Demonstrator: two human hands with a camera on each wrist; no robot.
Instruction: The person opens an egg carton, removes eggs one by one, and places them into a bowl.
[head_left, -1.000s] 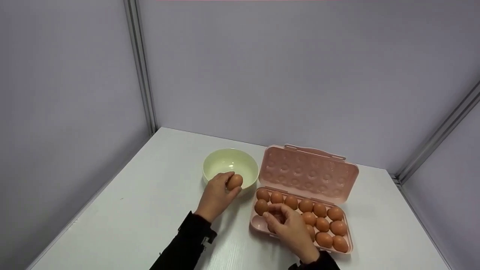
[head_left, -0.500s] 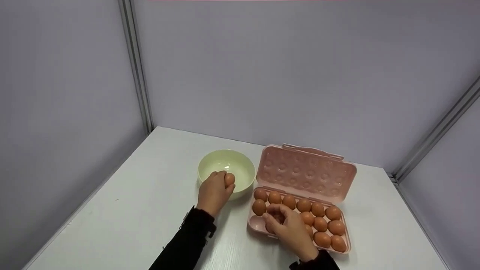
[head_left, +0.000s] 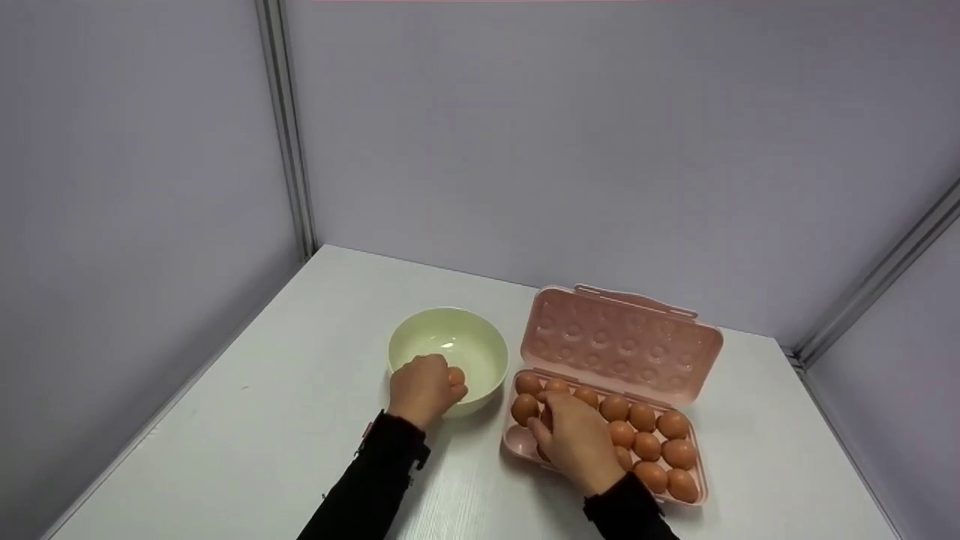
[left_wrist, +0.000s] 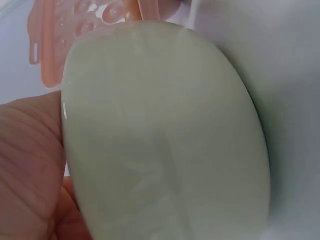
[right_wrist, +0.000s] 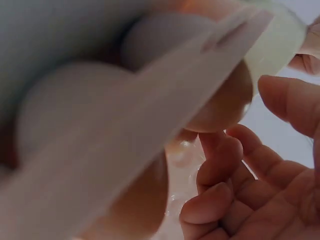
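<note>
A pale green bowl [head_left: 480, 339] stands on the white table, and it fills the left wrist view [left_wrist: 165, 130]. My left hand [head_left: 426, 388] grips a brown egg [head_left: 456, 376] right at the bowl's near rim. To the right lies an open pink egg carton [head_left: 622, 337] with several brown eggs [head_left: 646, 445] in its tray. My right hand [head_left: 574, 439] lies over the tray's near left cells, fingers curled down around an egg [right_wrist: 225, 102] there. The cells under that hand are hidden.
The white table [head_left: 285, 420] sits in a corner of grey partition walls [head_left: 525, 150], with a metal post [head_left: 289, 135] at the back left. The carton's lid stands tilted up behind the tray. Bare tabletop lies left of the bowl and near the front edge.
My left hand has carried its egg left and down, from above the bowl's right side to its near rim. The right hand stays on the tray, reaching slightly further in.
</note>
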